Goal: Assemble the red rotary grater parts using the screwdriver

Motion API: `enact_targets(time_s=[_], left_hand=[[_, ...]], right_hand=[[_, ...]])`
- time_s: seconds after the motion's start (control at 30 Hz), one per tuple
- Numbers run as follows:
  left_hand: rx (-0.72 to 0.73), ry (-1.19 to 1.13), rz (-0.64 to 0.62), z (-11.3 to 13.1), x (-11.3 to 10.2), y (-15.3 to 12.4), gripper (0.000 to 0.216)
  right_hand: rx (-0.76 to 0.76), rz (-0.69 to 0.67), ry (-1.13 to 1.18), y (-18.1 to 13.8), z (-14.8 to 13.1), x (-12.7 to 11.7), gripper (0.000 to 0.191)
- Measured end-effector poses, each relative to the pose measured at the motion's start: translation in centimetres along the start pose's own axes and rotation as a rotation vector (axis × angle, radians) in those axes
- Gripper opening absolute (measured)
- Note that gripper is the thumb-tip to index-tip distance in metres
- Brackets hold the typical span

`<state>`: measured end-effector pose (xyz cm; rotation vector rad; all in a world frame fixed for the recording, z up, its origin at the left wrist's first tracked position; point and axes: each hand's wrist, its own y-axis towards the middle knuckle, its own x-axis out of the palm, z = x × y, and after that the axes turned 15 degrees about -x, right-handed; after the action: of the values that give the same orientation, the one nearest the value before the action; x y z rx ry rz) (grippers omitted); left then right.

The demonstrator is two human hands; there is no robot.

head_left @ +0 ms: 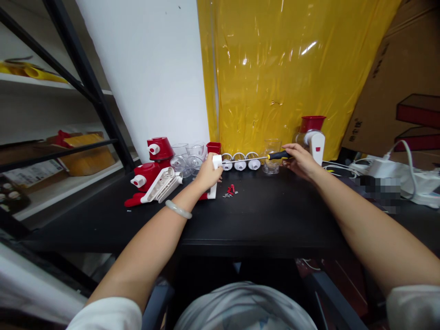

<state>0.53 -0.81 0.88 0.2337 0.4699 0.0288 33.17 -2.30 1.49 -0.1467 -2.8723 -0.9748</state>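
Observation:
My left hand (206,175) is closed around a white plastic part (216,161), holding it upright over the black table; a bit of red shows at its base. In my right hand (298,159) is a screwdriver (277,156) with a dark blue and yellow handle. Its long shaft lies level and points left, the tip reaching the white part; whether it sits in a screw cannot be made out. Small screws and red pieces (231,190) lie on the table just right of my left hand. White-rimmed drums (239,161) stand in a row behind the shaft.
Red housings (146,176) and white handle parts (161,184) lie at the left, near clear plastic cups (187,160). A red and white grater-like appliance (315,140) stands at back right. White cables and a power strip (421,183) are at the right. A metal shelf rises left.

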Motion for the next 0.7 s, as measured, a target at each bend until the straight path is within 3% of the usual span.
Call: enact_targets(time_s=[0.57,0.7], left_hand=[[0.011,-0.003,-0.012,-0.1,0.1,0.0,0.047],[-0.007,-0.006,-0.003,0.0,0.0,0.0,0.049]], right_hand=[[-0.019,-0.001,0.100,-0.3,-0.3,-0.1,0.025],[0.018,0.022,-0.009,0.4,0.6,-0.2,0.042]])
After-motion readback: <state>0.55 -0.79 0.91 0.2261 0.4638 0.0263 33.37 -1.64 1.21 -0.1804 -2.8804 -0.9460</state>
